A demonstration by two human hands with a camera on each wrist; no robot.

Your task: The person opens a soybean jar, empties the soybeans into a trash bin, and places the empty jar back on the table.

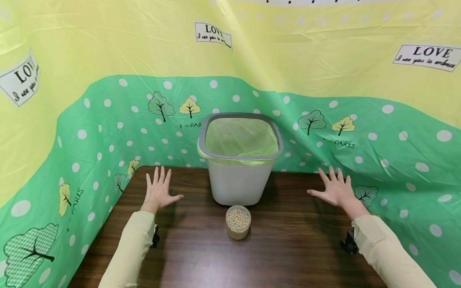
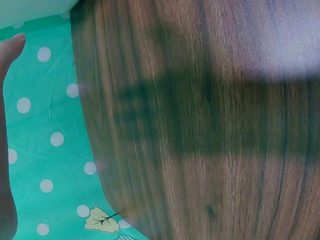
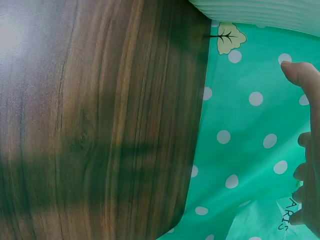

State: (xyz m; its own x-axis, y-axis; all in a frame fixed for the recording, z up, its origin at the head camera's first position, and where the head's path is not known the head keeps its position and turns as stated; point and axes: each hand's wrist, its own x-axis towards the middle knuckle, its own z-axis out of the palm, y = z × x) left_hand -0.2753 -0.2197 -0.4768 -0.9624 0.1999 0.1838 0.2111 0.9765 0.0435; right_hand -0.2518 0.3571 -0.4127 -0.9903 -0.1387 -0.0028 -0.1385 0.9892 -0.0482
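Note:
In the head view my left hand (image 1: 158, 195) hovers over the left part of the table with its fingers spread, holding nothing. On the other side my right hand (image 1: 336, 191) is likewise spread and holds nothing. Between them, at the back, stands a grey-white trash bin (image 1: 235, 182) with a grey rim and a pale green liner bag (image 1: 239, 138). Just in front of it is a small clear round tub (image 1: 237, 232) full of beige, bead-like balls (image 1: 239, 218). Neither hand touches the bin or the tub. Each wrist view catches only part of its hand at the edge.
The dark wooden table (image 1: 194, 256) has rounded far corners. A green and yellow printed curtain (image 1: 119, 104) hangs close behind it and along both sides. A dark wrist device (image 1: 349, 242) sits under the right sleeve, and another (image 1: 155, 237) under the left.

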